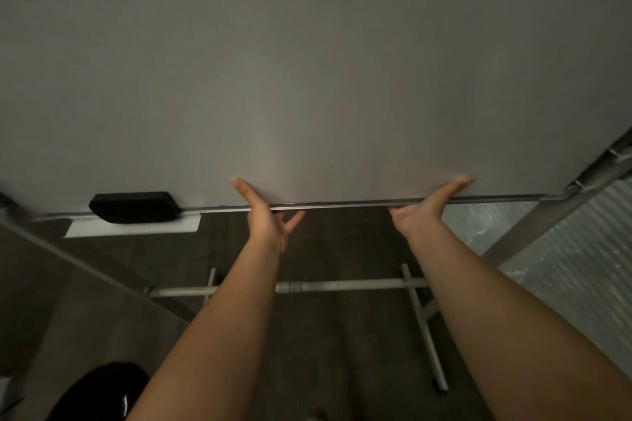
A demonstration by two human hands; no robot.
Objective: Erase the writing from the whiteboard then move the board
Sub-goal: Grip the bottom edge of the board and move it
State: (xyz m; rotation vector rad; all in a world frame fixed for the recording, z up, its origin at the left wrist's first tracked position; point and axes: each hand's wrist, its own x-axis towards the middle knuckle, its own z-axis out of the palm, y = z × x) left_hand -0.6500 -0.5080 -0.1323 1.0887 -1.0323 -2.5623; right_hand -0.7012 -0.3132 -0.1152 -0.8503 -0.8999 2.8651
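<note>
While both hands grip its bottom edge, whiteboard (307, 61) wiped blank fills the view, left hand (265, 215) and right hand (422, 208) clasped there, eraser (133, 207) on tray (136, 229) left, open floor (342, 249) below.

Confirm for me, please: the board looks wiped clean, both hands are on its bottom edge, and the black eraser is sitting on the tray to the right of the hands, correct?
Not quite. In the head view the black eraser sits on the tray to the left of the hands, not the right. The rest stands: the board shows no writing, and the left hand and right hand are both on its bottom edge.
</note>
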